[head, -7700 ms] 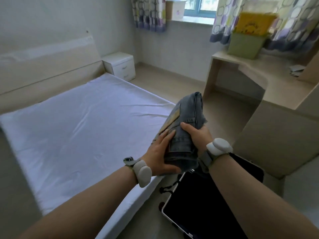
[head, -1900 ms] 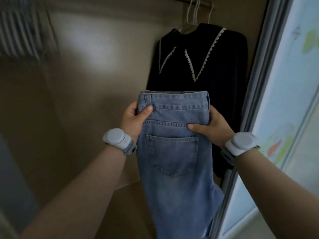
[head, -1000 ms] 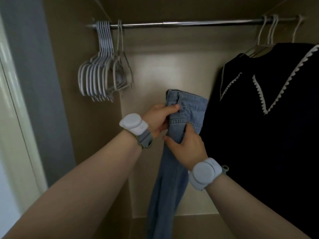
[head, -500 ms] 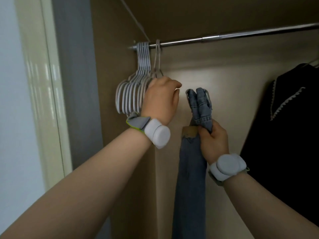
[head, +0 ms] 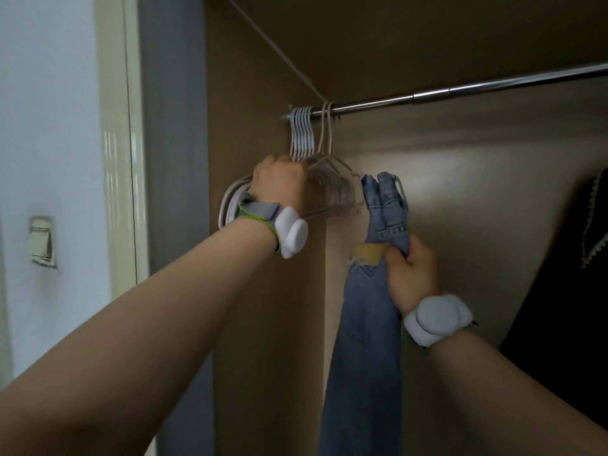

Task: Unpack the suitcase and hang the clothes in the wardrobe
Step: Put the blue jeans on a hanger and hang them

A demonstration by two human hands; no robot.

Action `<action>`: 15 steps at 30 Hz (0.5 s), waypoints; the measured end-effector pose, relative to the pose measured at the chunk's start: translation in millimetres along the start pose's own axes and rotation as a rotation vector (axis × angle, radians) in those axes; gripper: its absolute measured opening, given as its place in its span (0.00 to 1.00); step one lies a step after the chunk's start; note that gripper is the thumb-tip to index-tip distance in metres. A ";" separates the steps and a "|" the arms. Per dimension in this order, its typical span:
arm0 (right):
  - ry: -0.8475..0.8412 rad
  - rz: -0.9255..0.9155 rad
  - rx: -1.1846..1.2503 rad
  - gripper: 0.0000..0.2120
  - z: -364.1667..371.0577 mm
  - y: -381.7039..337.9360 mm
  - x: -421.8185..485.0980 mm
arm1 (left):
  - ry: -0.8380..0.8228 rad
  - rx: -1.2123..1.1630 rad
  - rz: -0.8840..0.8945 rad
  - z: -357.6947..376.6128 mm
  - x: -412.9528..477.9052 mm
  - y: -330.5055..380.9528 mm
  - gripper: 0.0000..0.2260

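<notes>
Dim, brownish light fills the wardrobe [head: 269, 357]; a soft pale patch glows on its back panel [head: 477, 179] beside the jeans [head: 365, 340]. The rail [head: 493, 85] carries a thin glint. The wall [head: 49, 110] at left is brighter, bluish. The hangers [head: 332, 185] look soft and smeared. The forearms [head: 131, 340] balloon toward the lower edge, and the dark garment [head: 559, 291] sinks into shadow.

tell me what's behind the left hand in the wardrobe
A bunch of white hangers hanging from the rail. The left hand covers their middle, so whether its fingers grip one cannot be seen.
</notes>
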State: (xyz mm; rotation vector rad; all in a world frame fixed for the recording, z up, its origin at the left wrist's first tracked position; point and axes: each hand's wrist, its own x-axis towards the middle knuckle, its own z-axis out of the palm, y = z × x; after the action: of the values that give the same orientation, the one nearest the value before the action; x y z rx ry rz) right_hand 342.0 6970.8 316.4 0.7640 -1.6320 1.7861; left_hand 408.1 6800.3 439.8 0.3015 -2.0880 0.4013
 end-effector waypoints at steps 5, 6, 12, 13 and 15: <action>-0.011 0.012 0.031 0.06 -13.3 6.6 5.0 | -0.116 0.042 -0.091 -0.3 4.9 8.1 0.14; -0.010 0.013 0.036 0.07 -13.4 6.9 4.2 | -0.136 0.042 -0.129 0.1 5.6 6.1 0.14; 0.003 0.017 0.063 0.07 -25.5 14.0 6.2 | -0.162 0.071 -0.146 -5.8 5.2 17.1 0.13; 0.004 0.013 0.067 0.07 -27.1 14.4 6.7 | -0.156 0.052 -0.150 -6.0 5.8 18.7 0.13; 0.010 0.009 0.070 0.08 -30.7 14.6 9.1 | -0.128 -0.006 -0.159 -6.3 7.4 23.0 0.12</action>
State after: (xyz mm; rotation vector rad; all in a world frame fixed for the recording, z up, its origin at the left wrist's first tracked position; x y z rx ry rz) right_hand 324.4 7000.8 311.2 0.7784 -1.5763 1.8589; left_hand 400.7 6823.4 445.5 0.4972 -2.1713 0.2872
